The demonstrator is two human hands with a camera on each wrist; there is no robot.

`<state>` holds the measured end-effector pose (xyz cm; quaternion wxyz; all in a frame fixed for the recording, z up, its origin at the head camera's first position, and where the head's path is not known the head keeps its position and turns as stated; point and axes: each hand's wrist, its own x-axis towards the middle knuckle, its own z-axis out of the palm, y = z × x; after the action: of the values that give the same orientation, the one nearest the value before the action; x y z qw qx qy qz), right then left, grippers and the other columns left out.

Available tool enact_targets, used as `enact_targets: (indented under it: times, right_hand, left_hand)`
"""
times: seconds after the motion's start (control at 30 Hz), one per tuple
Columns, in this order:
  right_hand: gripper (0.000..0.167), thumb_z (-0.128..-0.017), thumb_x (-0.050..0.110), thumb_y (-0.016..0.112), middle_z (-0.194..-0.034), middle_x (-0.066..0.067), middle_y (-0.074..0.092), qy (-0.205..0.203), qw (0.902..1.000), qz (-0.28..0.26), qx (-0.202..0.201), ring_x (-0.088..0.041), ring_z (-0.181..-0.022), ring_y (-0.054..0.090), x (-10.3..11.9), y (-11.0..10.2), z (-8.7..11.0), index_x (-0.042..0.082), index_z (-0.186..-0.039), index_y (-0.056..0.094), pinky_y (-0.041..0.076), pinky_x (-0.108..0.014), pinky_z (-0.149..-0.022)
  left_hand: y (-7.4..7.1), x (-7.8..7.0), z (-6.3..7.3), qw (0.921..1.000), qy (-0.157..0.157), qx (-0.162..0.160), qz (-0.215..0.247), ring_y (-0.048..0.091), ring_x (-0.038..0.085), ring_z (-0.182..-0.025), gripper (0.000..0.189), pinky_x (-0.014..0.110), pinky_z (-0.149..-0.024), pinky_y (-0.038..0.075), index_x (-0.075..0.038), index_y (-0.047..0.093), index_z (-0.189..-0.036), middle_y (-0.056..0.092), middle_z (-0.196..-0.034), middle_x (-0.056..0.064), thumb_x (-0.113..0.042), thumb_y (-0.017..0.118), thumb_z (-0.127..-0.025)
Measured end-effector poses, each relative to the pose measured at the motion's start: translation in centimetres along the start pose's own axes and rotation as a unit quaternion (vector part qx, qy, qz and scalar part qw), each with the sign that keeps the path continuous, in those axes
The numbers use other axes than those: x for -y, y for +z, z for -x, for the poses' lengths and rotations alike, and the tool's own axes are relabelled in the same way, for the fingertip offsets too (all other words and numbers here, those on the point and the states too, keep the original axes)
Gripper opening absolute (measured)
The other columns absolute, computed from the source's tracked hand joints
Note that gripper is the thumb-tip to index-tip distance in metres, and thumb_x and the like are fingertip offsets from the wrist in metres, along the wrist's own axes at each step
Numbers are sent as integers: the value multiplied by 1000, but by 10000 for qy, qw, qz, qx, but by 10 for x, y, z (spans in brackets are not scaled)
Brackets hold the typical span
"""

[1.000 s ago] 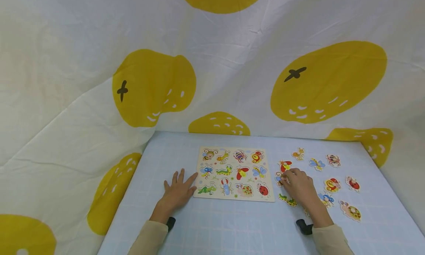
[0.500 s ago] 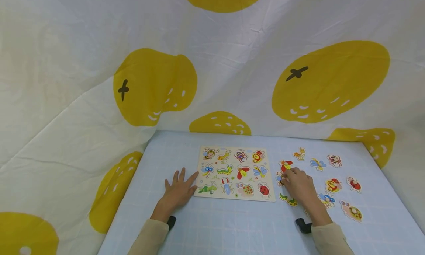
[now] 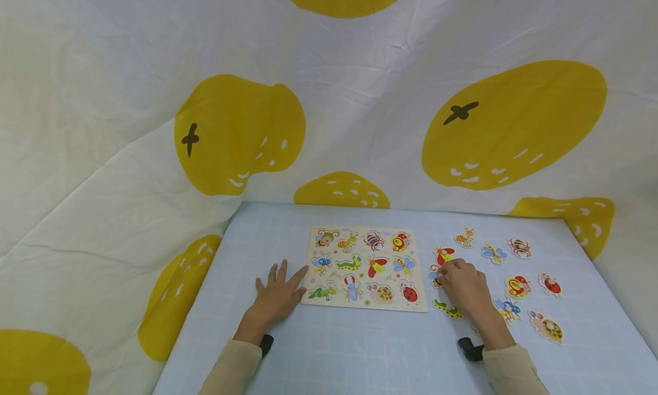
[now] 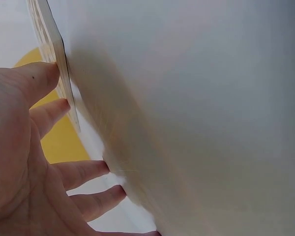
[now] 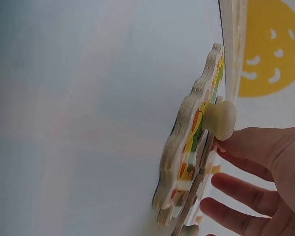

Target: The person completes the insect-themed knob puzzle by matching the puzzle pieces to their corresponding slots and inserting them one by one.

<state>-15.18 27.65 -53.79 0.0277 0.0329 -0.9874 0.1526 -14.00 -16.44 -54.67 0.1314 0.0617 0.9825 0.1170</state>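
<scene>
My left hand (image 3: pixel 277 299) lies with spread, straight fingers on the table, thumb and index finger at the left edge of the wooden insect puzzle board (image 3: pixel 401 307). In the left wrist view those fingertips meet the board's side (image 4: pixel 61 69). To the right of the board, my right hand (image 3: pixel 466 286) pinches the bee puzzle piece (image 3: pixel 434 276) with thumb and index finger. Its grip is partly hidden in the right wrist view behind the caterpillar puzzle piece (image 5: pixel 187 147) and its round knob (image 5: pixel 221 120). A red-winged insect piece (image 3: pixel 444 254) touches the fingertips' far side in the head view.
Several loose pieces lie around the right hand, among them a ladybug (image 3: pixel 551 285), a snail (image 3: pixel 546 327), a spider (image 3: pixel 520 248) and a dragonfly (image 3: pixel 494 254). One piece is mostly covered by the right wrist. A lemon-print cloth (image 3: pixel 354 127) hangs behind the table.
The head view has shifted very slightly. Both hands keep their places, the left at the board and the right at the bee piece.
</scene>
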Motion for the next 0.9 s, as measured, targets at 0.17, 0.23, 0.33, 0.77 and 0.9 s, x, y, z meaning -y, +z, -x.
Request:
enact_targets:
  times: [0.17,0.23,0.33,0.77,0.9]
  right_hand:
    - [16,-91,15,74,-117,-26,58,7,10000,-32,-38,-44,-104,52,2,-4,2,4,-101,68,37,-69,-95]
    - [16,-91,15,74,-117,-26,58,20,10000,-47,-26,-44,-104,52,3,-5,3,4,-101,68,36,-69,-95]
    - [16,-91,15,75,-117,-25,58,40,10000,-58,-25,-43,-105,52,3,-5,4,4,-101,68,36,-69,-96]
    - [19,-92,17,74,-114,-21,61,-207,9995,41,-225,-41,-105,54,10,-5,-1,4,-105,69,37,-68,-96]
    - [17,-93,16,73,-113,-20,61,-273,9994,-40,-219,-41,-105,54,16,-7,-4,4,-104,69,36,-68,-97]
  left_hand:
    - [1,0,-1,10000,-4,-3,-30,9,50,-147,56,81,-103,10,-32,36,-156,16,-163,23,-45,51,-103]
    - [1,1,-1,10000,-1,-3,-25,9,50,-147,56,81,-103,10,-32,36,-156,17,-163,23,-45,51,-103]
    - [1,1,-1,10000,11,-20,-12,10,50,-147,56,81,-103,10,-32,37,-156,17,-163,23,-45,52,-103]
    - [1,1,1,10000,58,-61,-19,10,50,-147,57,81,-103,10,-32,36,-156,17,-163,23,-45,51,-103]
    - [0,1,1,10000,58,-43,-14,9,50,-147,57,81,-103,10,-32,36,-157,17,-163,23,-46,51,-103]
